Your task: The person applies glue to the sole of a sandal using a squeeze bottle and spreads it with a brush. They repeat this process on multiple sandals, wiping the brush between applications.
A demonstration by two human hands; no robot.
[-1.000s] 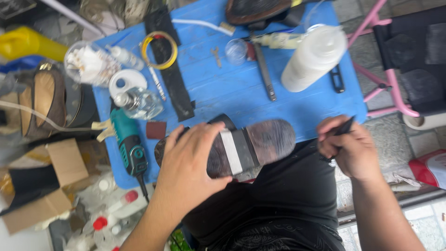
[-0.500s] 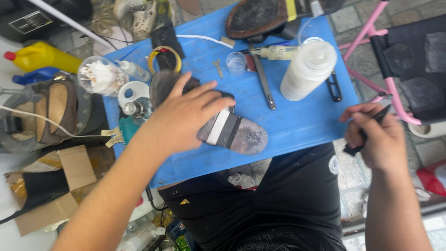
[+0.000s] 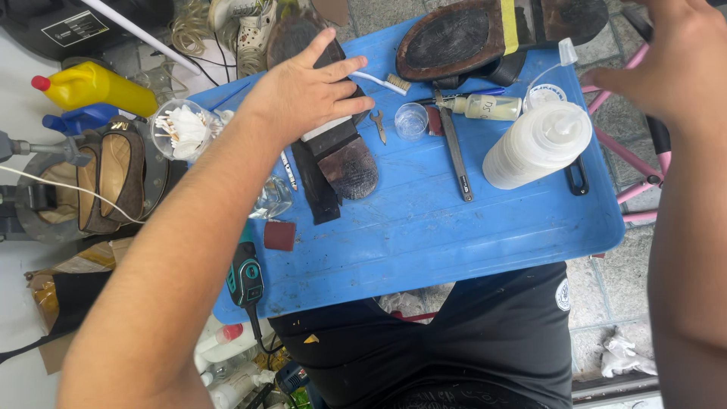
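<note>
On tray (image 3: 469, 250), left hand (image 3: 303, 95) covers shoe (image 3: 344, 155).

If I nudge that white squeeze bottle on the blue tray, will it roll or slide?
The white squeeze bottle lies on its side on the blue tray, so its round body would probably roll. It looks like soft plastic, likely yielding when gripped. The black tool beside it might stop it.
</note>
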